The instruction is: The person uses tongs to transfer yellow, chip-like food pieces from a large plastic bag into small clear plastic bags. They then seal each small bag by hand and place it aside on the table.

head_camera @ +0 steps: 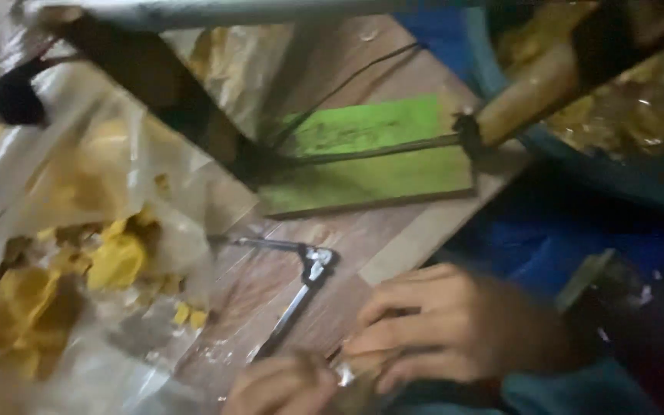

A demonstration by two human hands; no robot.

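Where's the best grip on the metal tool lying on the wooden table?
Probably the long straight shank of the metal tool, below its bent head. It lies flat on the wooden table, running down-left with bare wood on both sides, so pinch across it from above. The plastic sheet crowds the short arm's far end.

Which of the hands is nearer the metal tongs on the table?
Left. The left hand lies just below the metal tongs, near their lower end; the right hand sits further off to their right.
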